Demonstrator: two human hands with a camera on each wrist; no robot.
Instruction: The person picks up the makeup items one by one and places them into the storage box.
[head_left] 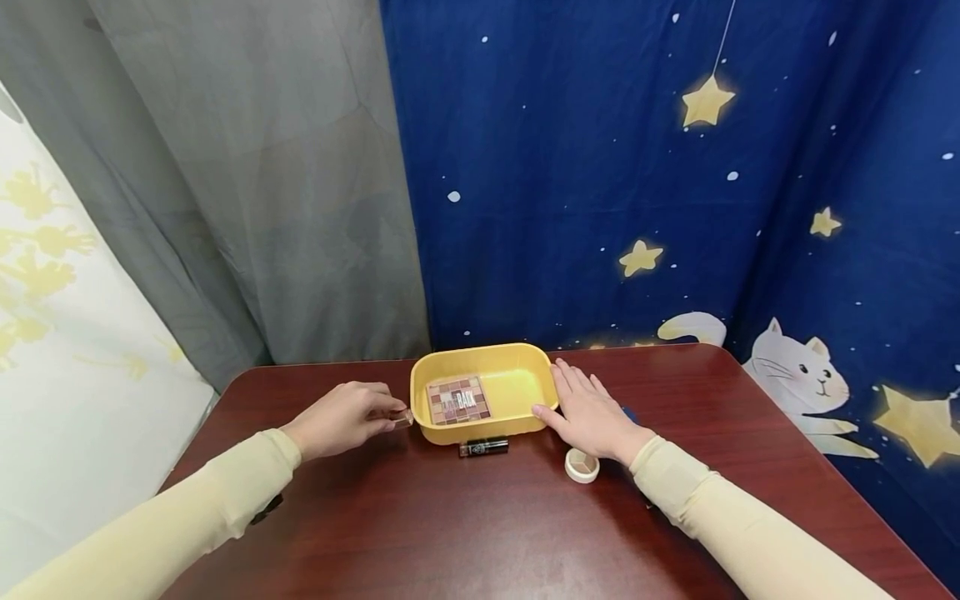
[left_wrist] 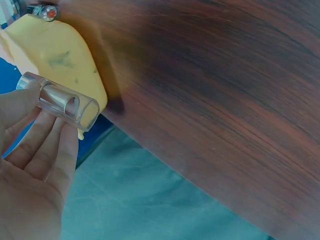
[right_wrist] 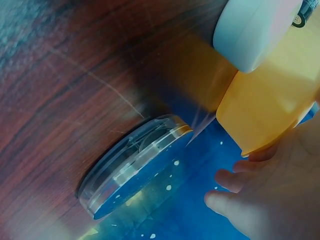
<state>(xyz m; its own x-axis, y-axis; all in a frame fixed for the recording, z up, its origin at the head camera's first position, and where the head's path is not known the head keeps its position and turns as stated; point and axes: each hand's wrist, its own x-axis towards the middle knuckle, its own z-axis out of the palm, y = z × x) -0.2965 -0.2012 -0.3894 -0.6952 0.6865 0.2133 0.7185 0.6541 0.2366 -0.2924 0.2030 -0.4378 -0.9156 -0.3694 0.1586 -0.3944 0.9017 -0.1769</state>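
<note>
In the head view my left hand [head_left: 341,421] pinches a small clear tube by the left end of the yellow basket [head_left: 521,390]. The left wrist view shows this clear tube [left_wrist: 62,102] as a see-through cylinder with a pinkish inner part, held between thumb and fingertips. My right hand [head_left: 596,417] rests with straight fingers at the basket's right end, its thumb over the rim. Inside the basket, on the left, lies a checkered makeup palette [head_left: 459,402] lettered "BACK".
A short black tube [head_left: 483,447] lies against the basket's front. Nearer me sits a round white-rimmed pot [head_left: 582,466] with beige sections. Beside my right hand is a round clear-sided case [right_wrist: 135,165]. Curtains hang behind the dark red table [head_left: 420,533].
</note>
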